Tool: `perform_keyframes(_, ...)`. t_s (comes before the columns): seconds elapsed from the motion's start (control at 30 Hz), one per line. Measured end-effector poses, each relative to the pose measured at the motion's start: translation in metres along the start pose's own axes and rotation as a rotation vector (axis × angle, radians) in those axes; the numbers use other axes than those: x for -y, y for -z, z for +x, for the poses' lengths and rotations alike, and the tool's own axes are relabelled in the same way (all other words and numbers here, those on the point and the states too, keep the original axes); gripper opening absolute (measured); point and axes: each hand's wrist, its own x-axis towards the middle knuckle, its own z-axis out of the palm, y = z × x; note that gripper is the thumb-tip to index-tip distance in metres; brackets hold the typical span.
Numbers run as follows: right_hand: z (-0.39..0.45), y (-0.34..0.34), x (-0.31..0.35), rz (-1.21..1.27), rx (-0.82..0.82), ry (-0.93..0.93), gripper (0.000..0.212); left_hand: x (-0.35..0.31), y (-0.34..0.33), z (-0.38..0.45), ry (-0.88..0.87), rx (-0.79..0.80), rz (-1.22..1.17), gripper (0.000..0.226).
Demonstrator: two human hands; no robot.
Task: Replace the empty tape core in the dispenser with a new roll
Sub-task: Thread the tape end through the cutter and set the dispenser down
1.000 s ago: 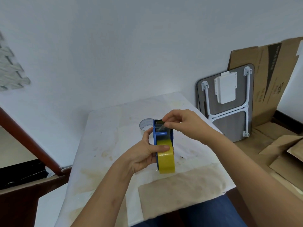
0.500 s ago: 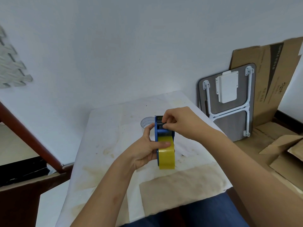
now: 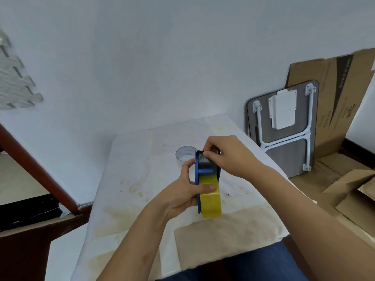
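- Dispenser (image 3: 207, 171), blue plastic, is held upright above the table (image 3: 134, 171), the yellow roll (image 3: 210, 196) already seated in it.
- Left hand (image 3: 182, 192) is wrapped around the frame, thumb pressed on the roll.
- Right hand (image 3: 225, 155) pinches at the toothed front end, probably on the tape's end.
- It looks light and stiff; grip the side plates, since the tape is likely sticky and the teeth sharp.
- 1 clear empty core (image 3: 185, 153) lies on the table just beyond.

Left hand (image 3: 182, 191) grips blue dispenser (image 3: 197, 175) with yellow roll (image 3: 210, 197); right hand (image 3: 229, 157) pinches at toothed end
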Motion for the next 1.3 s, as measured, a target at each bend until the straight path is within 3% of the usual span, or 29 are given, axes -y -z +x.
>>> perform_keyframes(0.57, 0.008, 0.007, -0.008, 0.230, -0.076, -0.204, 0.007, 0.001, -0.001, -0.007, 0.014, 0.131, 0.083, 0.096)
perform_keyframes(0.8, 0.009, 0.015, -0.008, 0.626, 0.062, -0.335, 0.007, -0.001, 0.012, -0.011, -0.024, 0.209, 0.118, 0.102)
perform_keyframes(1.0, 0.011, 0.019, -0.016, 1.002, 0.310, -0.442, 0.005, -0.004, 0.017, -0.019, -0.083, 0.279, 0.133, 0.099)
perform_keyframes(1.1, 0.010, 0.016, -0.013, 1.188, 0.329, -0.478, 0.011, -0.005, 0.019, -0.021, -0.115, 0.316, 0.122, 0.102)
perform_keyframes(1.3, 0.006, 0.008, -0.008, 1.280, 0.309, -0.472, 0.015, -0.013, 0.022, -0.020, -0.167, 0.315, 0.113, 0.103)
